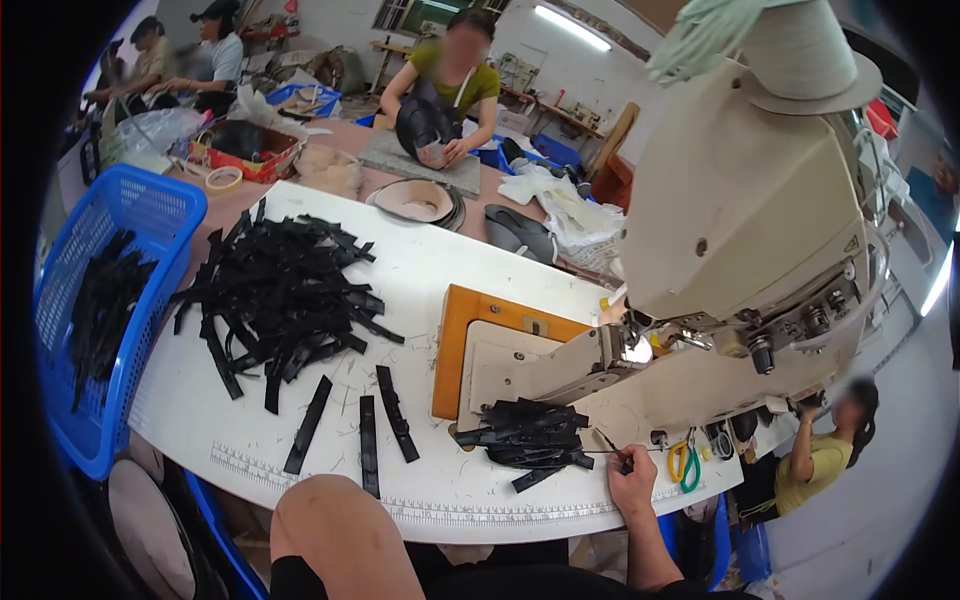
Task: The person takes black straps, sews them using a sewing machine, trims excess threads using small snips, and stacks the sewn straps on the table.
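Observation:
My right hand [632, 480] is closed at the front edge of the white sewing table [420, 285]. It grips a small dark tool [610, 446] with thin pointed tips; its exact kind is hard to make out. Just left of those tips lies a stack of black fabric strips [525, 435], beside the arm of the sewing machine [540, 375]. My left hand does not show; a bare bent limb fills the lower middle, in front of the table edge. Three single black strips [369, 445] lie apart, below a large heap of black strips [285, 290].
A blue basket [165, 200] with more black strips stands at left. Yellow-and-green-handled scissors [686, 465] lie right of my hand. The tall beige machine head [750, 200] rises at right. Across the table, a person [450, 90] handles a dark rounded piece; others work farther off.

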A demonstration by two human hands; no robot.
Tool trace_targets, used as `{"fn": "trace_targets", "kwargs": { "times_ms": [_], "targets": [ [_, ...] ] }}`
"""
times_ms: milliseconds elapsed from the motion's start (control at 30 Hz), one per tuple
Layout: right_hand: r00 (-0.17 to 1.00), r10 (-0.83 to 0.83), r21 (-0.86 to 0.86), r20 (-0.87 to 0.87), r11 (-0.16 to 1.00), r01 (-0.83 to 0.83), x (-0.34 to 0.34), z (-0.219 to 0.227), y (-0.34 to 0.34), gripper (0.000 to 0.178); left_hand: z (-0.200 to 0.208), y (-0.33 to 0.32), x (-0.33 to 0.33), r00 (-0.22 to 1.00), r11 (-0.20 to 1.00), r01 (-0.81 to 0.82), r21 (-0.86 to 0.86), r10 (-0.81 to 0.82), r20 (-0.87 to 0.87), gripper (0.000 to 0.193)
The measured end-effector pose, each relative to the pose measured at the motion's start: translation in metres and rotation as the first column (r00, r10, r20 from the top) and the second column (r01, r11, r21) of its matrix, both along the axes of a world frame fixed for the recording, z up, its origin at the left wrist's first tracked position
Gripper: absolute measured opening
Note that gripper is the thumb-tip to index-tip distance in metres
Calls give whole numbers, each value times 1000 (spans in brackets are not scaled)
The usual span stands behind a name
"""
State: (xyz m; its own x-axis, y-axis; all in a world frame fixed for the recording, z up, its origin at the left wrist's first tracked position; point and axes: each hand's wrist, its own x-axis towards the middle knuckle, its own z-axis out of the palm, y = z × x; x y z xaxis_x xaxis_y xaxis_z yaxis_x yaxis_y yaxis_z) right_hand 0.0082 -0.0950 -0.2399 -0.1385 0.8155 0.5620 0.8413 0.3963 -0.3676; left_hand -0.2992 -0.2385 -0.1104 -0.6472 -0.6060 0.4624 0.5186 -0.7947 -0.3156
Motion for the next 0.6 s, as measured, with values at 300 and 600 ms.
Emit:
{"fn": "trace_targets", "kwargs": {
  "times_ms": [300,600],
  "targets": [
    [995,-32,-99,-99,995,22,-22,-65,-10,16,-85,-37,-17,985,981,-66,-183,93,145,14],
    [996,7,-78,-91,997,-14,-22,-61,-5,16,-79,-35,-28,993,978,-78,-191,93,71,14]
  ]
}}
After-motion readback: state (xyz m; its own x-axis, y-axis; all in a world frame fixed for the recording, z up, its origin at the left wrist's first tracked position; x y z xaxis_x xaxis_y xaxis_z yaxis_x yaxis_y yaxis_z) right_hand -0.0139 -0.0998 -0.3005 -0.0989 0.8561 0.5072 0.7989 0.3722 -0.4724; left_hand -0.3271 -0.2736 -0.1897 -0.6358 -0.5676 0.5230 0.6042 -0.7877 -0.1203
